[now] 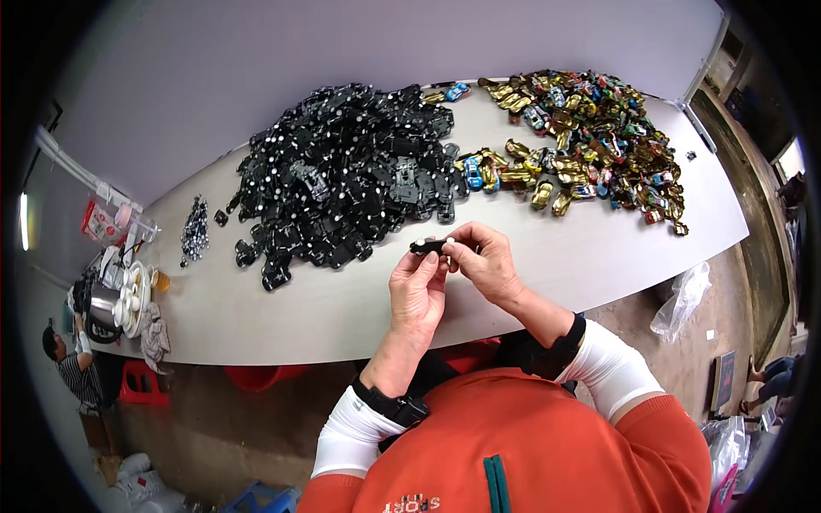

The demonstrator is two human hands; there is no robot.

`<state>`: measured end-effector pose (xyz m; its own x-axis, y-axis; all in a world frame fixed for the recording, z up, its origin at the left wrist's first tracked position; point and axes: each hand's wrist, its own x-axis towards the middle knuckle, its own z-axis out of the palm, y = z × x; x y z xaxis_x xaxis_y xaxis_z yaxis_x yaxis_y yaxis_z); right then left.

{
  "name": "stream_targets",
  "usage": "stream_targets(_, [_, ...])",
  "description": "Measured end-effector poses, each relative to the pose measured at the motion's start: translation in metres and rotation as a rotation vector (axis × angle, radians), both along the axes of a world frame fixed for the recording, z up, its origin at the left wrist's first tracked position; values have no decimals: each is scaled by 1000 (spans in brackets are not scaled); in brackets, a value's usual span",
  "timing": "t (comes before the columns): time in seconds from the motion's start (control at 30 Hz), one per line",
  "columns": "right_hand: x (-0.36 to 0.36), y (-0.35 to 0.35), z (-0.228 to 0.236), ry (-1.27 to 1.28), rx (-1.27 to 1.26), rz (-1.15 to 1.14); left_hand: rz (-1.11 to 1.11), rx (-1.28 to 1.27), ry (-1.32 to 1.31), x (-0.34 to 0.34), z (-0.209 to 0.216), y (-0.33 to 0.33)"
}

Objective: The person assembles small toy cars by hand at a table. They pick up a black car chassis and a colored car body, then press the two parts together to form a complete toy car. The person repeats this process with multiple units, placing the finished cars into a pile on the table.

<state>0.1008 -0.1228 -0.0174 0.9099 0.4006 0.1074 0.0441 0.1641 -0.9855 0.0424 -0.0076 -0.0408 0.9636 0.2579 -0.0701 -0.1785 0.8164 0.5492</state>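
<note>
Over the near middle of the table, both hands hold a small black toy car chassis (428, 247) with pale wheel parts at its ends. My left hand (416, 295) grips it from below, its thumb pressed along the side. The fingers of my right hand (487, 263) pinch its right end; whether a small part sits between those fingertips cannot be made out. Just beyond my hands lies a big heap of black toy car chassis (342, 171). To the far right spreads a heap of toy car bodies (590, 145), many gold, others blue, red or green.
On the left of the long pale table (256, 329) is a little pile of shiny metallic pieces (195, 229). A metal pot (104, 308), white dishes (132, 299) and a cloth (154, 333) crowd its left end. Another person (77, 368) sits beyond. Clear plastic bags (682, 301) hang at the right.
</note>
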Motion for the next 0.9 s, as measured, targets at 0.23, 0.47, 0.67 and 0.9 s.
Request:
stream_targets(0.23, [1, 7, -2, 521, 216, 102, 120, 100, 146, -7, -1, 5])
stream_targets(0.47, [-12, 5, -10, -296, -105, -62, 70, 50, 99, -9, 1, 10])
stream_targets(0.67, [-9, -11, 7, -714, -397, 175, -24, -43, 73, -12, -22, 24])
stream_targets(0.9, [82, -152, -21, -611, -866, -617, -78, 39, 109, -13, -21, 18])
